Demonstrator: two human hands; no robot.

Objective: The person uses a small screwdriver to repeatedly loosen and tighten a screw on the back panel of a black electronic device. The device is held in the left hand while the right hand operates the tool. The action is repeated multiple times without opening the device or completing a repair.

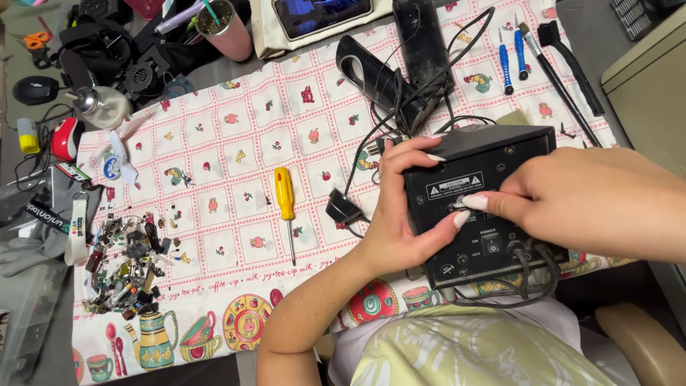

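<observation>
Both hands on black speaker box [486,207] at 3 o'clock: left hand [400,214] grips its side, right hand [572,200] fingertips pinched at back panel. Casing closed; yellow screwdriver [286,207] idle at 9 o'clock.

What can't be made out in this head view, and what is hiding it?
- Whatever the hands pinch on the black box: the right hand and left hand cover it.
- The box's front and sides: only its back panel faces the camera.
- Each part in the pile of small components: too small.
- The tablet: cut off by the top edge.
- Black cables: their ends drop below the table edge.
</observation>
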